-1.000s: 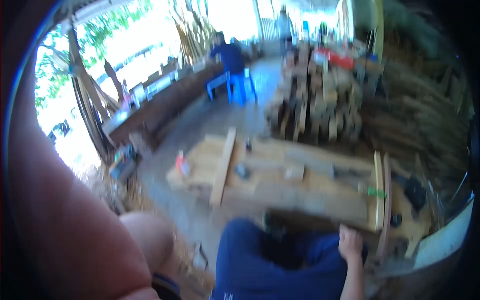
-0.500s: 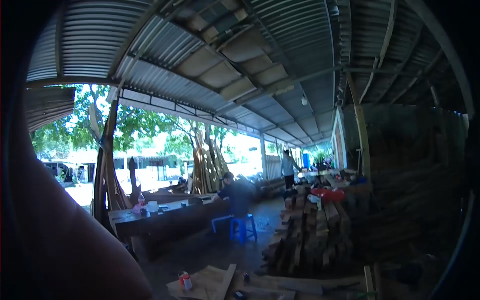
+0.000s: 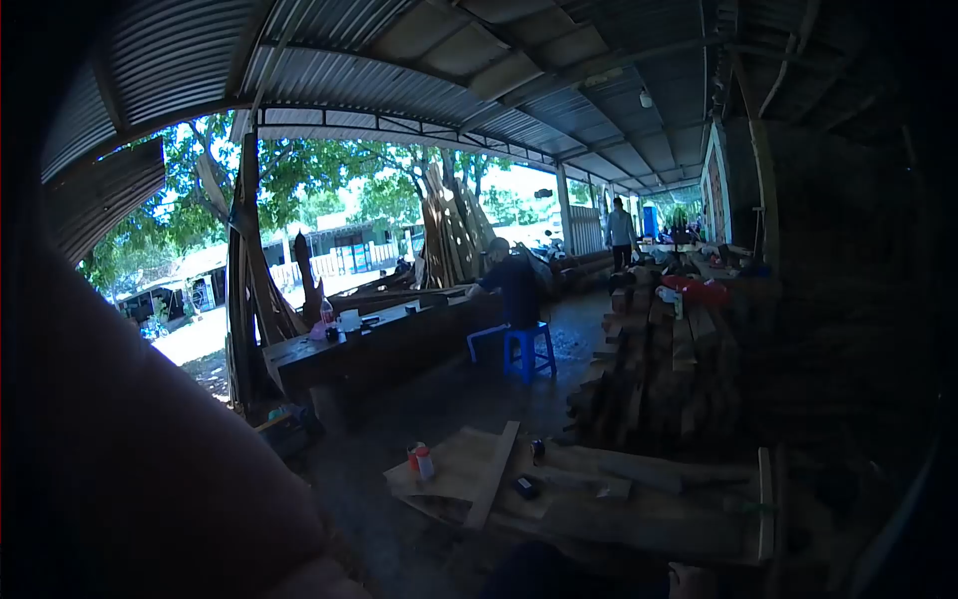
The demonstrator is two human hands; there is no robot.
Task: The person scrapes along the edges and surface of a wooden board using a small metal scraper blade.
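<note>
A large, blurred limb, which looks like my left hand or forearm, fills the left side very close to the camera. Its fingers cannot be made out. At the bottom edge, a small pale shape that may be part of my right hand shows near dark cloth; its fingers are hidden. Just beyond lies a low wooden worktop with a loose board across it. On it stand a red-and-white bottle, a small dark bottle and a black object.
A person in dark clothes sits on a blue stool at a long wooden bench. Another person stands farther back. Stacked timber with a red item on top lies right of centre. Wooden posts hold up the metal roof.
My view has tilted down and turned left, so the low worktop shows more fully. The blurred limb still covers the left side. A small pale shape and dark cloth now show at the bottom.
</note>
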